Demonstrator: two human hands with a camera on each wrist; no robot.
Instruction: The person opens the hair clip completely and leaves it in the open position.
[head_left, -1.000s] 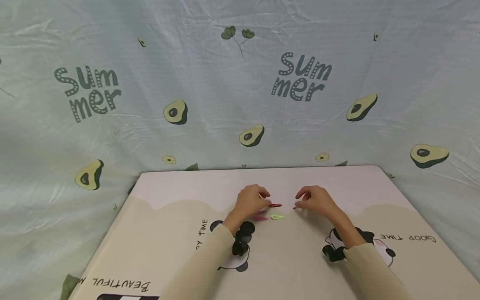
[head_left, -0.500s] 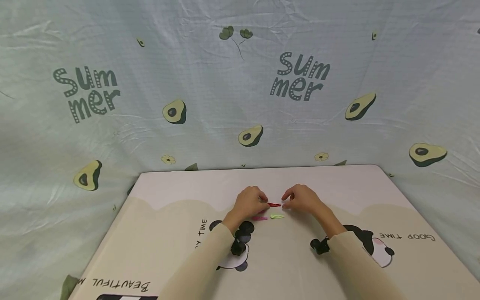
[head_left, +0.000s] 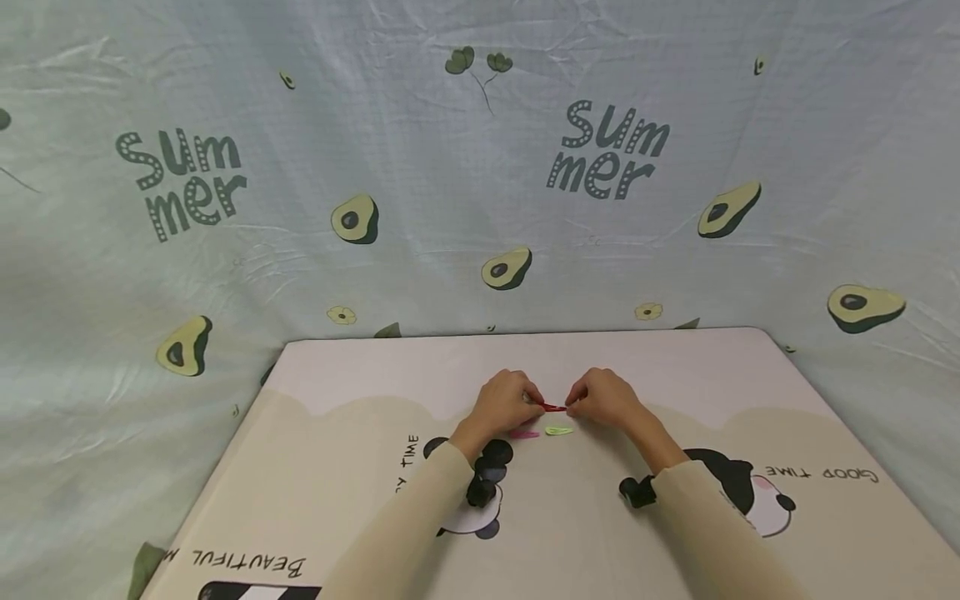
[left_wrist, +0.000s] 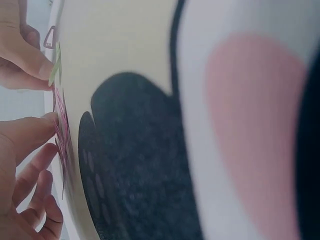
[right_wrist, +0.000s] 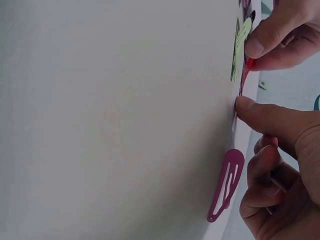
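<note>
A red snap hair clip [head_left: 554,408] lies across the gap between my two hands. My left hand [head_left: 504,404] pinches its left end between thumb and fingers. At the other end, the thumb and fingertip of my right hand [head_left: 606,398] pinch the tip. Just nearer than the red clip lie a pale green hair clip [head_left: 558,431] and a pink hair clip [head_left: 523,434]. In the right wrist view a purple hair clip [right_wrist: 227,185] rests on the table beside my right hand; the head view hides it.
The table [head_left: 585,517] has a cream cover printed with pandas and lettering. Behind its far edge hangs a pale curtain [head_left: 420,275] with avocado prints. A black wrist camera [head_left: 637,492] sits at my right wrist, another [head_left: 481,492] at my left.
My right hand has moved left from beside the purple clip to the right end of the red clip and now pinches it. The left hand has stayed nearly in place.
</note>
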